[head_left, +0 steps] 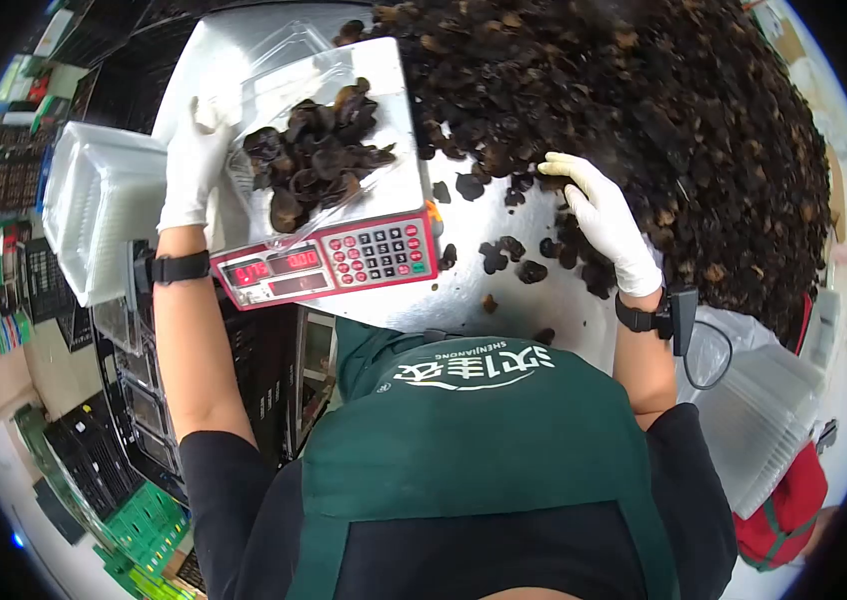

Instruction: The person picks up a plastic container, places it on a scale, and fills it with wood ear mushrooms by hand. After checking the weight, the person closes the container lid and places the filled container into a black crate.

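Note:
My left hand (194, 168), in a white glove, is beside the left side of a clear plastic tray (241, 165), thumb and fingers apart. In the tray lies a heap of dark, curled pieces that look like wood ear mushrooms (314, 155). The tray rests on an electronic scale (329, 262) with a red front and lit red digits. My right hand (599, 215), also gloved, is over the near edge of a large pile of the same mushrooms (624, 100), its fingers stretched out and nothing seen in them.
A stack of clear plastic trays (104, 205) stands left of the scale. More nested trays (759, 420) are at the right. Loose mushroom pieces (504, 255) are scattered on the metal table (474, 305). Black crates (84, 455) and a green crate (144, 525) fill the lower left; a person in red (789, 505) is at the lower right.

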`<state>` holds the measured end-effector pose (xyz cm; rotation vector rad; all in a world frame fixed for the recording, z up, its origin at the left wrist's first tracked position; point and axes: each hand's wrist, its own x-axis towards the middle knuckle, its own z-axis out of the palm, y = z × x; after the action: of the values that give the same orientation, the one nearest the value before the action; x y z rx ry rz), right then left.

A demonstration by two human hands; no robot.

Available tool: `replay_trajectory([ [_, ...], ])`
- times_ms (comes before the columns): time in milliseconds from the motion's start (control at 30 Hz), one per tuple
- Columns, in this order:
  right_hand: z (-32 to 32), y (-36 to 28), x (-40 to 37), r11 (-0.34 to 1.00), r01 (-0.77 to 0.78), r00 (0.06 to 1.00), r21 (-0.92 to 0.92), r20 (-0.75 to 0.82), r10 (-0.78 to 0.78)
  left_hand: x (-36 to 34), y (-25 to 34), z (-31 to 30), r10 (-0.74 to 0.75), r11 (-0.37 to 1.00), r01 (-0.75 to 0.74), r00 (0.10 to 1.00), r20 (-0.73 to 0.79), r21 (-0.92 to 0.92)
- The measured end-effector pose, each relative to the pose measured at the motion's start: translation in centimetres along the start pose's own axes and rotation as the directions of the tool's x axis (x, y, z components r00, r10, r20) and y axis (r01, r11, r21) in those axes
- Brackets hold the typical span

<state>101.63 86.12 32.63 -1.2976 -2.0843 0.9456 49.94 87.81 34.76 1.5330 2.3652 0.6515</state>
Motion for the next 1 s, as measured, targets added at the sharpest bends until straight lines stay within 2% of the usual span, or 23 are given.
replay_trajectory([
  [33,-0.3,-1.1,-0.5,0.993,-0.099,0.994,0.061,-0.027,0.101,0.3,-0.8,0.3,-0.003,0.993,0.002,1.000,-0.008,-0.114],
  [100,-0.7,-2.7,-1.2,0.941,-0.280,0.953,0.190,-0.066,0.296,-0.3,-0.9,0.4,0.013,0.818,-0.016,1.000,-0.010,-0.575],
  [133,-0.1,-1.8,-1.4,0.899,-0.280,0.941,0.338,-0.088,0.326,-1.0,0.2,-0.4,0.005,0.800,-0.028,0.999,-0.040,-0.600],
  [167,-0.1,-1.4,-1.5,0.851,-0.383,0.913,0.360,0.008,0.407,-1.4,1.1,-1.1,-0.005,0.780,-0.040,0.998,-0.069,-0.624],
  [233,0.9,-1.9,-2.1,0.934,-0.318,0.946,0.165,0.115,0.302,-1.6,1.4,-1.7,0.054,0.717,-0.126,0.991,-0.126,-0.686],
  [300,2.8,-2.0,-3.2,0.987,-0.091,0.976,-0.132,0.186,0.115,-2.4,2.6,-2.7,0.072,0.719,-0.174,0.982,-0.177,-0.673],
  [333,4.0,-1.7,-3.7,0.970,0.012,0.982,-0.243,0.186,0.035,-3.3,3.6,-3.3,0.065,0.707,-0.177,0.980,-0.187,-0.685],
  [367,5.2,-0.2,-4.3,0.915,0.199,0.973,-0.351,0.186,-0.140,-4.0,4.5,-3.8,0.056,0.697,-0.187,0.977,-0.207,-0.692],
  [433,6.2,0.3,-3.6,0.915,0.137,0.989,-0.380,0.108,-0.103,-4.8,5.4,-4.8,0.109,0.725,-0.238,0.966,-0.234,-0.647],
  [500,5.6,-1.5,-0.7,0.989,0.007,1.000,-0.149,0.021,-0.004,-5.6,6.5,-5.7,0.118,0.710,-0.265,0.958,-0.261,-0.652],
  [533,4.8,-3.7,1.3,1.000,-0.005,1.000,0.030,0.000,0.005,-6.0,6.8,-6.1,0.132,0.708,-0.282,0.954,-0.270,-0.648],
  [633,3.9,-10.5,6.1,0.957,0.025,0.999,0.290,-0.053,-0.010,-6.8,8.1,-6.7,0.167,0.689,-0.317,0.945,-0.282,-0.652],
  [700,5.3,-12.6,8.6,0.929,0.243,0.969,0.280,-0.104,-0.222,-7.6,9.0,-6.9,0.164,0.745,-0.310,0.943,-0.289,-0.590],
  [767,5.9,-14.0,9.6,0.927,0.301,0.954,0.226,-0.089,-0.288,-8.5,9.4,-7.2,0.183,0.786,-0.312,0.942,-0.281,-0.534],
  [800,6.3,-14.2,9.8,0.925,0.348,0.931,0.152,-0.169,-0.322,-9.0,9.3,-7.4,0.208,0.800,-0.331,0.935,-0.286,-0.500],
  [900,5.6,-11.8,9.9,0.911,0.287,0.953,0.295,-0.182,-0.241,-11.4,8.4,-7.2,0.216,0.875,-0.306,0.940,-0.263,-0.375],
  [933,5.3,-10.9,9.4,0.907,0.187,0.981,0.378,-0.116,-0.154,-12.4,8.2,-7.0,0.250,0.872,-0.327,0.937,-0.243,-0.363],
  [967,5.3,-9.9,9.0,0.912,0.219,0.975,0.347,-0.105,-0.195,-13.2,8.0,-6.8,0.285,0.869,-0.348,0.933,-0.220,-0.352],
  [1000,5.2,-10.3,8.3,0.935,0.166,0.986,0.313,-0.050,-0.158,-13.9,7.8,-6.5,0.284,0.871,-0.338,0.939,-0.196,-0.356],
])
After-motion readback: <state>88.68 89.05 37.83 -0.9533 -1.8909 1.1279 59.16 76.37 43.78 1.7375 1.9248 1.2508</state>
